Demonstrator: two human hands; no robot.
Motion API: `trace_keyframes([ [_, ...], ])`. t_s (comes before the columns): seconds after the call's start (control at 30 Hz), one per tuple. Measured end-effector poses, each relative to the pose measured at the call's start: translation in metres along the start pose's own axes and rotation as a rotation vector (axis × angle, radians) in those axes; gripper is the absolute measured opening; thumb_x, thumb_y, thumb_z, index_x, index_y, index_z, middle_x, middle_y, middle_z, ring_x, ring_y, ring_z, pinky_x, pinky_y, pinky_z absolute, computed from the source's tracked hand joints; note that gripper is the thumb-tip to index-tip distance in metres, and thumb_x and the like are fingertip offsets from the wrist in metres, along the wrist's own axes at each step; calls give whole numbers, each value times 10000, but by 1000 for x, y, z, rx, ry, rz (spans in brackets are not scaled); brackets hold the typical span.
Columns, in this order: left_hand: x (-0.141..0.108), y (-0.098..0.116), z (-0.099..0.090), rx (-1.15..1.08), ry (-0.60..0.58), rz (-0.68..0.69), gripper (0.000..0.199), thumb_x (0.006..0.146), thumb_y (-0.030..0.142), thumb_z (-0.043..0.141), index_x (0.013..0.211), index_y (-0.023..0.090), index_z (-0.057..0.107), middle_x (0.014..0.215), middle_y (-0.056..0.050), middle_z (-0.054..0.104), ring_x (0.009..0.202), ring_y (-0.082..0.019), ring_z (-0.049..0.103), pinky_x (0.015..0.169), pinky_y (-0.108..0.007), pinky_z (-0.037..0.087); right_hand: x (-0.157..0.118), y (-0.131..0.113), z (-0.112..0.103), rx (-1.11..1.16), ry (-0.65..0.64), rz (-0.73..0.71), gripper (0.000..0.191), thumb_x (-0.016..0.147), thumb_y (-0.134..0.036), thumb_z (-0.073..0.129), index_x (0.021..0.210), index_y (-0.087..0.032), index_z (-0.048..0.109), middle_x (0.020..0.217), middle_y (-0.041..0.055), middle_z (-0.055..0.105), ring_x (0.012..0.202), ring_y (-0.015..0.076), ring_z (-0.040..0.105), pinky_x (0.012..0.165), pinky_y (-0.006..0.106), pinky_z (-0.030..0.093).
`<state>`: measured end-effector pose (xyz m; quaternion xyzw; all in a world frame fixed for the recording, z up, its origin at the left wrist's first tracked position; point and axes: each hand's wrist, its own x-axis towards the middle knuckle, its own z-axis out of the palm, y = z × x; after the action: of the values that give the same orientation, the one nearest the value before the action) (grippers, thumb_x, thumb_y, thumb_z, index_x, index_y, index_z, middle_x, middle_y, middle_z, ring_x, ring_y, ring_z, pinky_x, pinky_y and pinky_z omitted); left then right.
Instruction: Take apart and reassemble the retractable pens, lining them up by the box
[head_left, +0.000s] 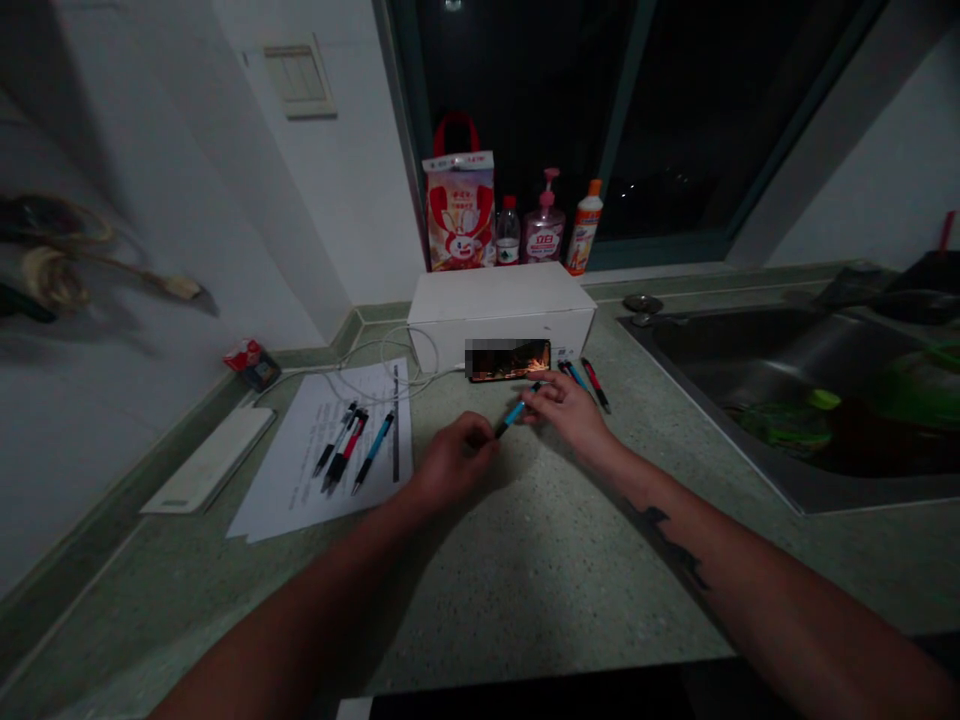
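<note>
Both hands on one blue pen point(513, 414), centre of frame: left hand point(459, 458) pinches the lower-left end, right hand point(564, 408) has fingertips closed round the upper-right end. Pen is slim, straight, light-blue barrel, dark ends, tilted up to the right, held just above the countertop point(465, 600). Counter is hard, grey-green, finely speckled.

Left of centre: overlapping paper sheets point(292, 503), flat, printed; text too small to read. Loose pens point(373, 452) lie on them, slanted: blue/black, red/black, greyish. Far left, flat white rectangular slab point(214, 465), matte.

Right: stainless sink point(840, 492), smooth metal rim, green items point(787, 425) inside, shapes unclear.

Just past the right hand: red/black pen point(596, 385) on the counter, blue/black pen point(576, 374) beside it. Phone point(514, 360) leans on its long edge against a plain white box point(502, 300); screen shows an orange-lit dark scene, part pixelated. Thin white cable point(352, 372) loops left.

Behind the box, top centre: glossy bag point(459, 215), red handle, cartoon rabbit; clear red-capped bottle point(508, 235); pink pump bottle point(544, 225), label seems to read 立白; orange-and-white bottle point(585, 228), print illegible. Dark window point(525, 90) behind, white switch plate point(300, 80) upper left.
</note>
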<state>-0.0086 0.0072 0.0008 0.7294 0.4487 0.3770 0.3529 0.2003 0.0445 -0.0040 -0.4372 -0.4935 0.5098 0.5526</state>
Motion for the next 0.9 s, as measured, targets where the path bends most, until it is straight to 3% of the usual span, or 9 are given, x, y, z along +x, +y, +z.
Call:
trace_keyframes([
  [0.1, -6, 3, 6, -8, -135, 5, 47, 837, 220, 618, 836, 200, 575, 774, 16, 634, 710, -142, 596, 686, -261, 471, -4, -1, 6, 73, 2, 47, 590, 654, -439, 857, 1094, -239, 518, 747, -45, 693, 701, 197, 732, 644, 361, 624],
  [0.23, -10, 8, 9, 27, -187, 7, 32, 837, 211, 618, 844, 191, 593, 789, 0, 634, 713, -147, 582, 679, -265, 457, -6, 0, 10, 81, 4, 62, 559, 634, -443, 872, 1005, -233, 509, 732, -35, 703, 675, 211, 743, 589, 346, 624],
  [0.47, -9, 8, 9, 38, -197, 21, 33, 839, 213, 608, 845, 191, 584, 783, -4, 621, 707, -150, 568, 670, -267, 445, -5, 1, 9, 60, -5, 72, 582, 657, -432, 859, 1081, -234, 513, 765, -18, 724, 671, 216, 744, 568, 343, 626],
  [0.67, -10, 8, 10, 62, -215, 35, 37, 836, 216, 618, 851, 188, 598, 787, -9, 626, 704, -155, 566, 665, -273, 438, -3, 6, 8, 23, -24, 44, 502, 684, -437, 847, 1011, -228, 529, 715, -34, 694, 681, 210, 738, 574, 332, 618],
  [0.9, -6, 4, 8, 38, -129, 54, 46, 843, 230, 610, 847, 191, 586, 825, -14, 648, 733, -158, 586, 685, -275, 450, -11, 8, 14, 62, -174, 109, 654, 715, -416, 839, 1245, -236, 500, 794, -23, 740, 619, 159, 700, 604, 314, 597],
])
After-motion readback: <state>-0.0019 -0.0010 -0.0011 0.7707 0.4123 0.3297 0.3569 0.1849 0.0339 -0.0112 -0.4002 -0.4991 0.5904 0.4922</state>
